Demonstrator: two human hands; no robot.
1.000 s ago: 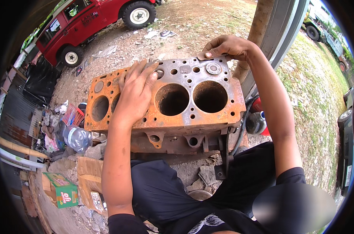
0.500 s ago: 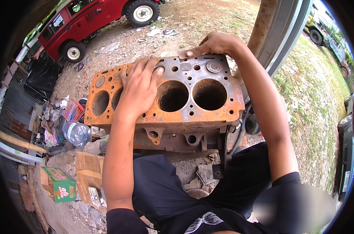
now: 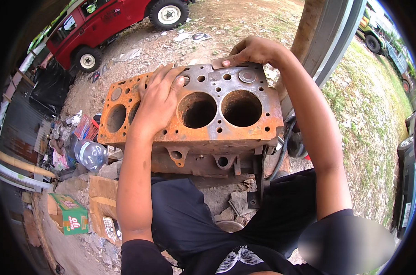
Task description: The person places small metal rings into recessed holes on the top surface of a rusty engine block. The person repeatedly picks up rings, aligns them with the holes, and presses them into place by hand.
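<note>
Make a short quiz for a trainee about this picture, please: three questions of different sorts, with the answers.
1. True or false: the left hand lies flat on the rusty engine block.
2. What does the right hand press on the block's far edge? A) a thin flat piece B) a hammer
3. Which object lies on the ground left of the block: the plastic bottle or a red car?

Key: 1 true; 2 A; 3 the plastic bottle.

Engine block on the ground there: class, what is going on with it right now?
A person bends over a rusty orange engine block outdoors. The left hand lies flat on its top deck beside the open cylinder bores. The right hand presses a small flat piece against the far edge. A plastic bottle lies nearby, left.
</note>
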